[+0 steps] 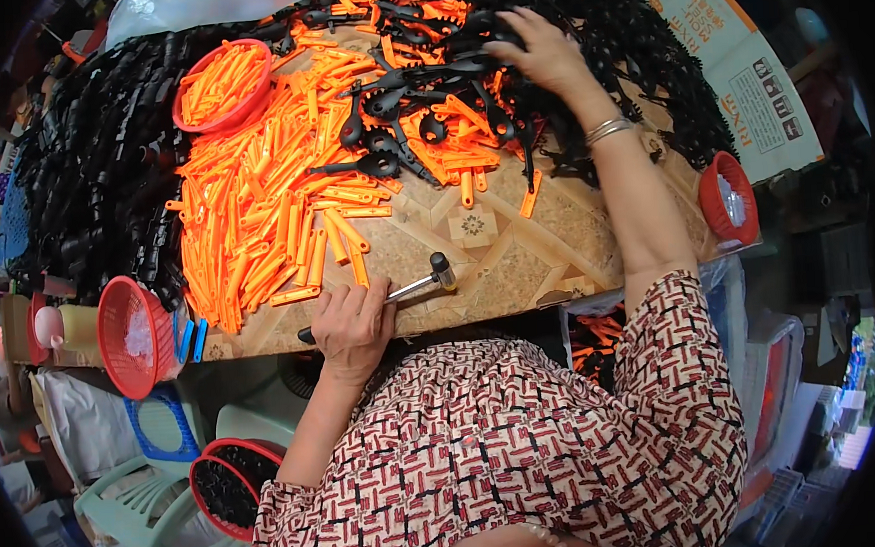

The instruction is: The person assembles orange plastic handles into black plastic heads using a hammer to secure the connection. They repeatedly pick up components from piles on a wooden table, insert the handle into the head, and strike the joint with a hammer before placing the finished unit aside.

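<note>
My left hand (354,329) is at the table's near edge, its fingers curled over the handle of a small hammer (416,287). The hammer's black-and-metal head points right, and the handle's dark end sticks out left of my hand. My right hand (544,54) reaches to the far side of the table, fingers apart, over a heap of black plastic kitchen-utensil heads (613,22). No piece shows in its grasp. Black spoon-like pieces (376,164) lie left of it, on and among orange plastic handles (273,203), which spread in a large pile across the table's left middle.
A red basket (187,116) of orange handles stands on the pile. Red baskets (128,365) (743,232) with clear contents sit at both table edges. Black pieces (100,164) heap at far left. Two blue strips (191,341) lie near the left basket. Green chairs (151,502) stand below.
</note>
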### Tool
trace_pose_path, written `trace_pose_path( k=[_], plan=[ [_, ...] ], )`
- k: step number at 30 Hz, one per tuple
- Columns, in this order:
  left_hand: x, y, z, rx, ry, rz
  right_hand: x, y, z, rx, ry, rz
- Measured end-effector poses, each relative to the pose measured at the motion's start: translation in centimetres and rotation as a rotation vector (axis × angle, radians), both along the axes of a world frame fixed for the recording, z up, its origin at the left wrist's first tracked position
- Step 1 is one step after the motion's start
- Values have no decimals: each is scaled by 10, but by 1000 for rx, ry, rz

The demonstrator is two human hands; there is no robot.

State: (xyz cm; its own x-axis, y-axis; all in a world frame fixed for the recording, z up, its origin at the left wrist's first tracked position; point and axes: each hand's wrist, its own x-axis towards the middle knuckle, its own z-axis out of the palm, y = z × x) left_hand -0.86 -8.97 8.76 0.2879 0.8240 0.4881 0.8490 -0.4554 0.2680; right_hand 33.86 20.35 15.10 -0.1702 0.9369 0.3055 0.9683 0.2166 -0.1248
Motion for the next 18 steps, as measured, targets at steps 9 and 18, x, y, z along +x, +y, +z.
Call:
trace_pose_path(
  k=[9, 18],
  plan=[
    [0, 0, -2, -4, -8, 7, -193, -44, 4, -403, -574, 586],
    [-1, -1, -1, -3, 1, 1, -164, 14, -5, -483, -274, 511]
  ],
)
